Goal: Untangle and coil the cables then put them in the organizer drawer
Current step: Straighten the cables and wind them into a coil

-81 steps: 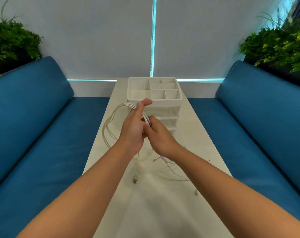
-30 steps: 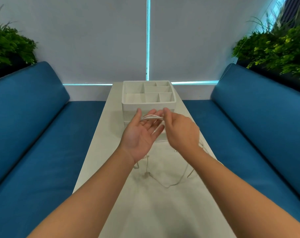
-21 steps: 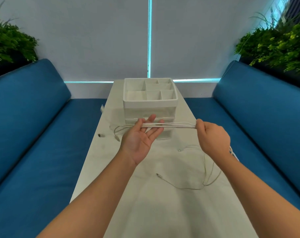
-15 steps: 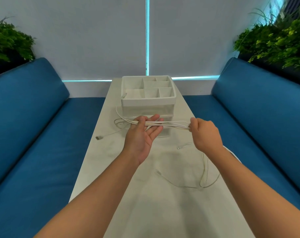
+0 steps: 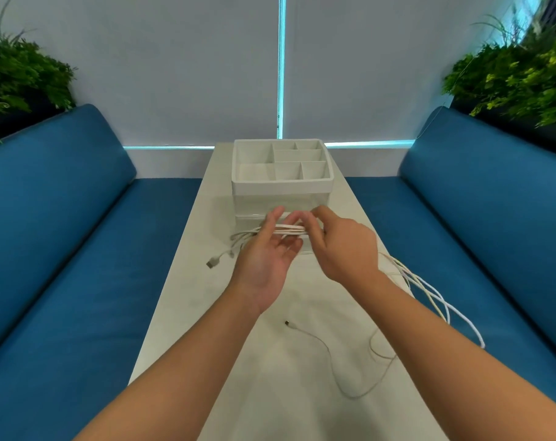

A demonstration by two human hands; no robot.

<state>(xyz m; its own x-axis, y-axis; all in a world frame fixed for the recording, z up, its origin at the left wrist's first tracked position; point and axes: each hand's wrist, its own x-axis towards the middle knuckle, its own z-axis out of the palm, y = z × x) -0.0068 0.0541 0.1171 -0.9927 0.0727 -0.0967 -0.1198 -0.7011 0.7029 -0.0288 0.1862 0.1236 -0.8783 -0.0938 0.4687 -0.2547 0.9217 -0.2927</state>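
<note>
White cables [image 5: 286, 230] are lying across the flat, open left hand [image 5: 264, 262] as a winding form — the right hand [image 5: 343, 246] is pinching them, laying loops.

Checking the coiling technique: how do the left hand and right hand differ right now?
The left hand lies palm-up with fingers straight, the white cables laid across them; the right hand is knuckles-up, fingers curled, pinching those cables. Loose ends hang beside the left hand; long strands trail behind the right. Both are bare and touch the same bundle.

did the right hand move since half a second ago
Yes. The right hand has come in leftward to meet the left hand, now in front of the organizer rather than off its right side.
</note>
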